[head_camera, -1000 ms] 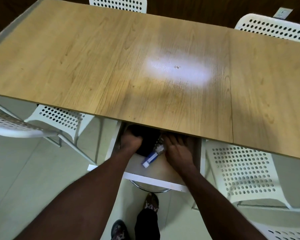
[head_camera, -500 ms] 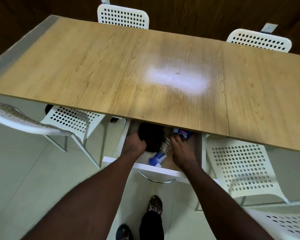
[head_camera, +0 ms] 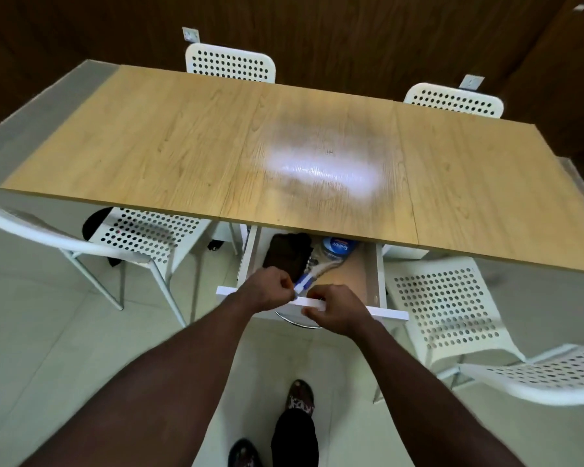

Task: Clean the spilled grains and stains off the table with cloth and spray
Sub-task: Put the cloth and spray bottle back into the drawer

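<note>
Both hands at the open drawer [head_camera: 375,264]
Left hand [head_camera: 267,291] curled beside spray bottle [head_camera: 321,261]; right hand [head_camera: 334,313] clamps drawer front; cloth [head_camera: 287,251] behind.

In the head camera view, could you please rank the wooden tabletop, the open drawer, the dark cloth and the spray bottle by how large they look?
1. wooden tabletop
2. open drawer
3 and 4. dark cloth and spray bottle: they look alike in size, and both are partly hidden under the table edge, so I would not rank them.
</note>
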